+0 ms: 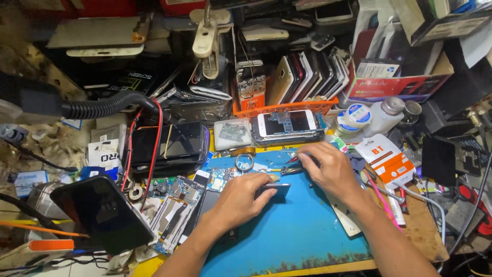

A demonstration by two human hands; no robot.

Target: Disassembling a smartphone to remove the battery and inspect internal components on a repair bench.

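Observation:
My left hand (240, 199) rests on the blue work mat (297, 231) and grips a small dark phone part (274, 191) at its right end. My right hand (328, 169) lies just beyond it, fingers curled over small tools (290, 169) with red and dark handles; what exactly it pinches is hidden. A small round metal ring (244, 162) lies on the mat just above my left hand. Bare circuit boards and opened phone frames (179, 205) lie to the left of my left wrist.
A dark tilted phone (100, 218) stands at the left front. A stack of phones (171, 146) and a white phone (286, 124) sit behind the mat. An orange basket (287, 109) of phones, tape rolls (357, 116), a white bottle (382, 117) and cables crowd the back and right.

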